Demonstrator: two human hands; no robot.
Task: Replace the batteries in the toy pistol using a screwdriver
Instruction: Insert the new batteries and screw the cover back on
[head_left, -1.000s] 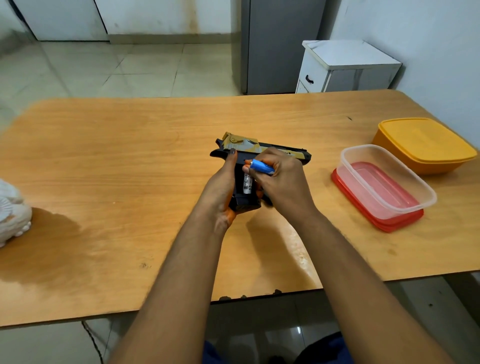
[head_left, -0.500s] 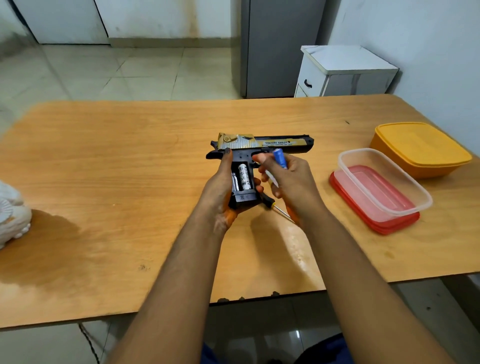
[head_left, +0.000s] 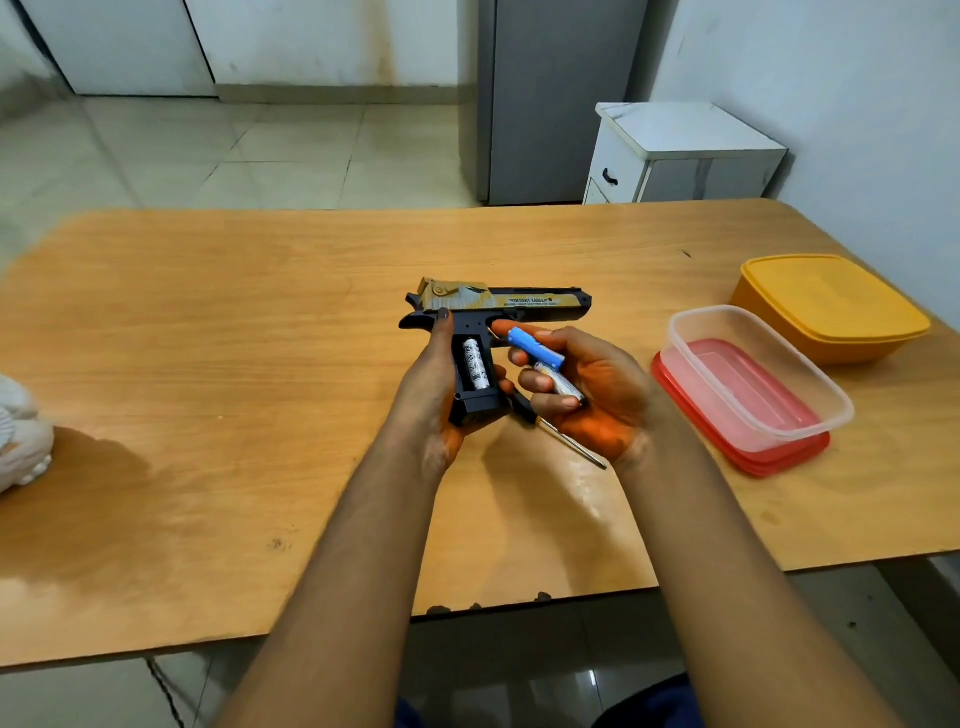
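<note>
The wooden table (head_left: 260, 364) carried a lidded orange box (head_left: 831, 312) and a clear tub (head_left: 763, 384) stacked on a red lid, off to the right. Above its middle the left hand (head_left: 434, 395) gripped the black-and-gold toy pistol (head_left: 493, 312), slide marked "DESERT EAGLE", grip compartment open with one white battery (head_left: 475, 366) inside. The right hand (head_left: 587, 384), palm now turned up and drawn slightly away from the grip, curled round a blue battery (head_left: 535, 349), a white battery (head_left: 561, 385) and the screwdriver (head_left: 561, 436).
</note>
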